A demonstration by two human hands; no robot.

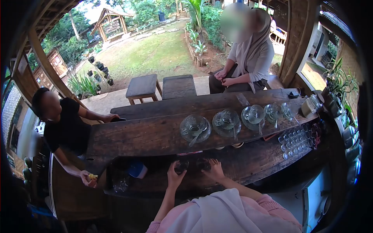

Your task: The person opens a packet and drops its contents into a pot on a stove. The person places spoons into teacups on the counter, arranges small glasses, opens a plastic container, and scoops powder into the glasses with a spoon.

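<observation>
At 2 hands (176, 178), glasses (180, 167) (indistinct)

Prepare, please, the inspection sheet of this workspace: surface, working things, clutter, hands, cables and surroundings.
Surface: dark wooden counter, with an upper and a lower level.
Job's things: left glass and right glass, at the lower level.
Clutter: glass cups on saucers above; rows of small glasses and a blue-and-white container below.
Hands: left hand grips left glass; right hand is at right glass, grip unclear.
Cables: nothing seen.
Surroundings: seated person opposite, person in black at left, two stools, garden beyond.
</observation>
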